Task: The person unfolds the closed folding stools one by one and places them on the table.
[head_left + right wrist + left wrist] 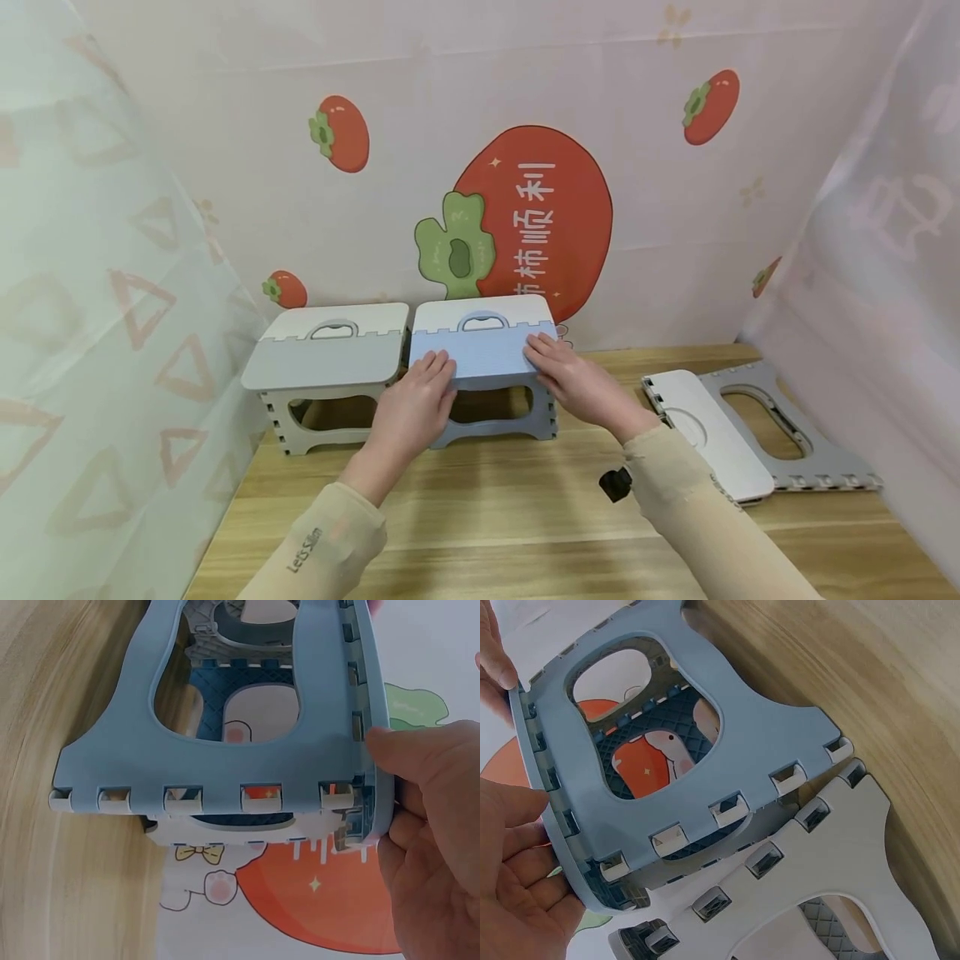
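A blue and white folding stool [480,350] stands upright on its legs against the back wall. My left hand [417,398] rests at its front left corner, fingers on the top and the thumb by the front edge. Over the front right corner lies my right hand [573,379], its fingers stretched across the blue surface. In the right wrist view the thumb [405,746] touches the rim of the seat. The stool's blue leg panel [682,769] is spread out below the seat.
Close beside it on the left stands a grey and white folding stool [330,354]. Another grey and white stool [720,442] lies flat at the right of the wooden table [487,517]. Printed cloth walls [652,208] enclose the back and sides.
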